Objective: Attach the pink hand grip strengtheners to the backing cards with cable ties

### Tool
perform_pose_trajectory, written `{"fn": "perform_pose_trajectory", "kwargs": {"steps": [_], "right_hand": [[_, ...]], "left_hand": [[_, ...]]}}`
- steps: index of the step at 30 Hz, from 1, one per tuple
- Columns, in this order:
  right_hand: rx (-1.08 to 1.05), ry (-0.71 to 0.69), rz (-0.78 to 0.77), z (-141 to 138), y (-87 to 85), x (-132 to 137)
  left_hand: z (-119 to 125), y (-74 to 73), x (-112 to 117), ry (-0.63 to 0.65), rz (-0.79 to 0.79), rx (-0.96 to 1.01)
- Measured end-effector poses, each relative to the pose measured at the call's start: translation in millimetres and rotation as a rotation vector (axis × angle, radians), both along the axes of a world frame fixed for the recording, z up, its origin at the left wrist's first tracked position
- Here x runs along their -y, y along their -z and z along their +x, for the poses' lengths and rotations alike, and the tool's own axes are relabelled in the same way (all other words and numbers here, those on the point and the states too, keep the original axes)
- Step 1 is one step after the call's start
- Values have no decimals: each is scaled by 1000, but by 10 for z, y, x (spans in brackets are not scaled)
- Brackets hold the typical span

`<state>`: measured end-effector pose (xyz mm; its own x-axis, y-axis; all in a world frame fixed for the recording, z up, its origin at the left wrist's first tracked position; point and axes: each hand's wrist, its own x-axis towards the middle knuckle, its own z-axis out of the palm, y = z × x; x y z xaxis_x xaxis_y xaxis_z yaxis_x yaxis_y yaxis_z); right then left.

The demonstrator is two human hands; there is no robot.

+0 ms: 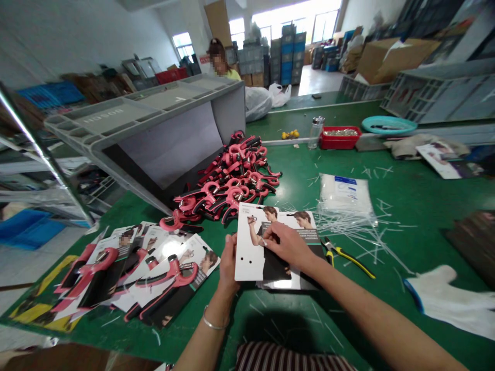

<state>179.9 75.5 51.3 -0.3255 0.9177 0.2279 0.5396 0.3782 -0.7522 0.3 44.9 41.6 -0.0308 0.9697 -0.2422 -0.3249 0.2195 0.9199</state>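
Observation:
My left hand (228, 263) grips the left edge of a printed backing card (253, 242), the top one of a small stack (294, 281) on the green table. My right hand (288, 243) lies on top of the card with fingers bent, pinching at its surface near the middle. A pile of pink and black hand grippers (232, 180) lies just beyond the cards. To the left, several finished cards with grippers fastened on them (154, 278) are spread out.
A tipped grey crate (154, 118) lies at the back left. Yellow-handled cutters (348, 255), cut cable ties (359, 221), a plastic bag (344, 193), a red tray (340, 138) and a white glove (448, 301) are on the right. Another person (220, 59) sits behind the crate.

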Motion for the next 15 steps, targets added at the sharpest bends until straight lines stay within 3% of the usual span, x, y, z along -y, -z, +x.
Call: {"fn": "perform_pose_trajectory", "kwargs": {"steps": [8,15], "right_hand": [[63,44,59,-69,-50,62],[79,20,100,-72,-14,67]], "left_hand": [[-17,-197,15,30,-66,-37],[-8,-218,40,11,-82,-85]]}}
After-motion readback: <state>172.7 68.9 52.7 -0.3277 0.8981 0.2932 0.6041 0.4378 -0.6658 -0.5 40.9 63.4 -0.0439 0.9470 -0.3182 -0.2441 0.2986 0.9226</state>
